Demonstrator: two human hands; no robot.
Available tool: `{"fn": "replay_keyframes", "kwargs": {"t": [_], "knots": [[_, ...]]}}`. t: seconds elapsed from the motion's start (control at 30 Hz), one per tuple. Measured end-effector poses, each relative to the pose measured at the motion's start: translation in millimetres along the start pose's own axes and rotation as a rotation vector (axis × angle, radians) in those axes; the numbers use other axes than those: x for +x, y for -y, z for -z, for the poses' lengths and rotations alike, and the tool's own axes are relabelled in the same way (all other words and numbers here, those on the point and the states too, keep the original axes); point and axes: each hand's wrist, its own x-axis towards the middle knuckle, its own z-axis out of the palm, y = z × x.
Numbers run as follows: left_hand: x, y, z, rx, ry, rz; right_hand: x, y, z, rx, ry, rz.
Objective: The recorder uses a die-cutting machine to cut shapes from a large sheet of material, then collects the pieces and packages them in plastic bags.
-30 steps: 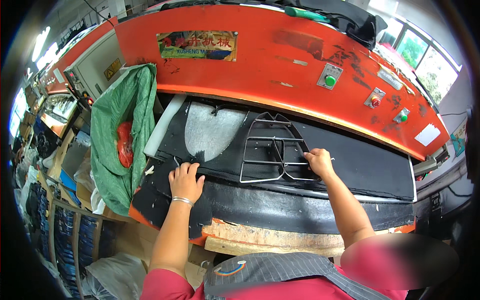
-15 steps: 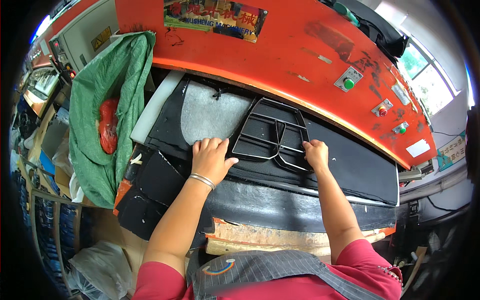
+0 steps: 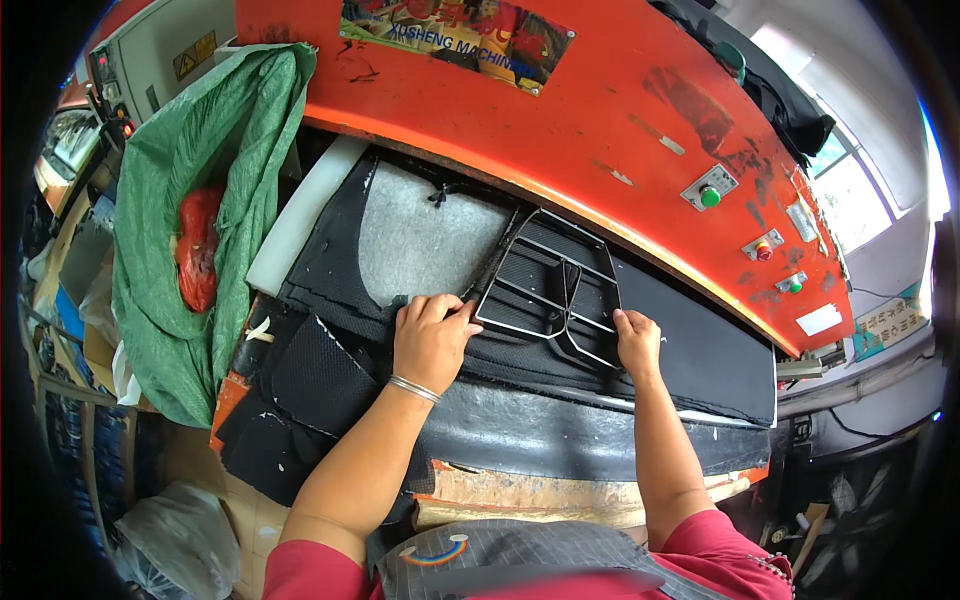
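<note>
A black metal cutting die [image 3: 548, 302], an open frame with crossbars, lies tilted on layered black mesh fabric [image 3: 520, 368]. My right hand [image 3: 638, 342] grips its lower right edge between thumb and fingers. At the die's lower left corner, my left hand [image 3: 432, 340] is closed, its thumb and forefinger against the frame. The left fingertips also touch the fabric, and what lies under them is hidden. Left of the die, a grey-white patch [image 3: 425, 235] shows where the black layers are cut away.
An orange machine beam [image 3: 600, 130] with green and red buttons spans the far side. A green woven sack [image 3: 150, 290] holding a red bag stands at left. Black fabric scraps [image 3: 310, 375] hang over the left edge; a worn wooden bar [image 3: 560, 500] runs along the front.
My left hand has moved right to the die's corner, and its thumb has drawn in. The die has shifted slightly against the fabric. My right hand keeps its grip.
</note>
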Motion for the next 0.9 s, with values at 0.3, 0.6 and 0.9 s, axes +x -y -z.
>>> {"fn": "replay_keyframes", "kwargs": {"t": [0.3,0.6,0.9], "knots": [[-9.1,7.7,-1.7,-0.052,0.085,0.025,-13.7,-15.2,0.1,0.078,0.042,-0.036],[1.9,19.6,-3.4,-0.072,0.089,-0.028,-44.0,-48.3,10.9,0.054,0.314,0.232],[0.8,18.8,-7.6,0.012,0.037,-0.079,-37.9,-60.7,3.4,0.047,0.262,0.300]]}}
